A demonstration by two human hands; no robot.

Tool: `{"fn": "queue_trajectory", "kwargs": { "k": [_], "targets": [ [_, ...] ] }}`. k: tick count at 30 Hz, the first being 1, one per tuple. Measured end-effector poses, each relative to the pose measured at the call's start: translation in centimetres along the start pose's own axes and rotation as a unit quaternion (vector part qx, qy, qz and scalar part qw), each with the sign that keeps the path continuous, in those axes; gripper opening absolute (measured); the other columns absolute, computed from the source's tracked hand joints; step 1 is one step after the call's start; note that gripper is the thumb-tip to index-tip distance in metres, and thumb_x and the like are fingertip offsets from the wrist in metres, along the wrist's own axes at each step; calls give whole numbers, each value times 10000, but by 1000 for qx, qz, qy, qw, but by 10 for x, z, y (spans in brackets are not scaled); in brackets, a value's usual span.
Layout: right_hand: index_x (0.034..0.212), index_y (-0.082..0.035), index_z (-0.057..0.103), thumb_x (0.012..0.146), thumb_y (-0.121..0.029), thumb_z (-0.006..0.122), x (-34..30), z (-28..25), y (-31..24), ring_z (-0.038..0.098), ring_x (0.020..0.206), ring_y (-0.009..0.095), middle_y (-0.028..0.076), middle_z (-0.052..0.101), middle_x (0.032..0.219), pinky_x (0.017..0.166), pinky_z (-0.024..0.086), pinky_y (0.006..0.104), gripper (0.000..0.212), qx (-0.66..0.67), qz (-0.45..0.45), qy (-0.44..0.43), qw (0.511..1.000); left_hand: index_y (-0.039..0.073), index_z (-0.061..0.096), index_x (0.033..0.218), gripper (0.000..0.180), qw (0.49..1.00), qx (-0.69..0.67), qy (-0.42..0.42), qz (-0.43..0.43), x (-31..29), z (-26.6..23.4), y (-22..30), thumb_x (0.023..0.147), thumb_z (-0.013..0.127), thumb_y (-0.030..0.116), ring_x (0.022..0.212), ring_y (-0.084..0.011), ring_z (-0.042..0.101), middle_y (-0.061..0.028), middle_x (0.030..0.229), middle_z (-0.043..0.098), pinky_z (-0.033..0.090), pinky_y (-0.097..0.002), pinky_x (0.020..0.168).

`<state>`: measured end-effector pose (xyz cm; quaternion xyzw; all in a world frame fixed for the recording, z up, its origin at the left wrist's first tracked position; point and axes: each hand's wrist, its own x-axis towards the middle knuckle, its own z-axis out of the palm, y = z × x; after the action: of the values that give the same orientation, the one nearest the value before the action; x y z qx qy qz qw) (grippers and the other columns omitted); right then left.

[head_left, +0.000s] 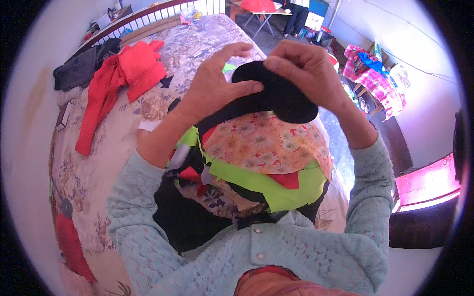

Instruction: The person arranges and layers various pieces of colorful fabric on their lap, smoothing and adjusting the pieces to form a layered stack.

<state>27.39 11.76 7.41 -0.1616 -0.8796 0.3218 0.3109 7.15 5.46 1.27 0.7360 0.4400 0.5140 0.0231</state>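
Observation:
My right hand (306,69) pinches the upper edge of a black insole-shaped piece of cloth (295,104) between thumb and fingers. My left hand (217,76) is spread beside it, index finger raised and thumb tip lying against the black piece. From under that thumb, a black strip (222,112) slants down to the left. Below the hands, on my lap, lies an orange floral cloth (259,140). Lime-green cloth pieces (281,192) and red scraps (289,179) are layered under it, with more black cloth around them.
I am at a bed with a flowered sheet (192,42). A red garment (118,74) and dark clothes (81,69) lie on its left side. At the back, a person (297,15) stands near a folding table (269,16). Pink checked cloth (377,89) covers a stand at right.

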Motion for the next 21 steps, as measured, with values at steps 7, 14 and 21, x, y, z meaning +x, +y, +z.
{"fn": "queue_trajectory", "kwargs": {
  "k": [7, 14, 21],
  "targets": [
    [875, -14, 651, 894, -211, 634, -7, -22, -9, 516, 670, 42, 1, 593, 689, 618, 443, 224, 198, -72, -109, 124, 984, 33, 688, 973, 219, 990, 31, 11, -138, -4, 7, -6, 766, 713, 101, 757, -132, 635, -78, 823, 698, 492, -284, 723],
    [902, -22, 640, 899, -212, 627, -17, -71, 30, 538, 711, 39, 1, 629, 741, 651, 447, 216, 190, -127, -18, 196, 972, 38, 671, 921, 175, 980, 98, 35, -168, -18, -3, -40, 758, 691, 99, 780, -220, 680, -111, 823, 693, 502, -307, 711],
    [918, -34, 649, 882, -207, 633, -26, -111, 115, 578, 752, 82, 38, 644, 788, 705, 468, 252, 177, -206, -5, 283, 937, 61, 663, 888, 142, 978, 158, 72, -119, -15, 10, -54, 754, 686, 102, 779, -281, 652, -97, 826, 683, 481, -357, 715]
  ]
}}
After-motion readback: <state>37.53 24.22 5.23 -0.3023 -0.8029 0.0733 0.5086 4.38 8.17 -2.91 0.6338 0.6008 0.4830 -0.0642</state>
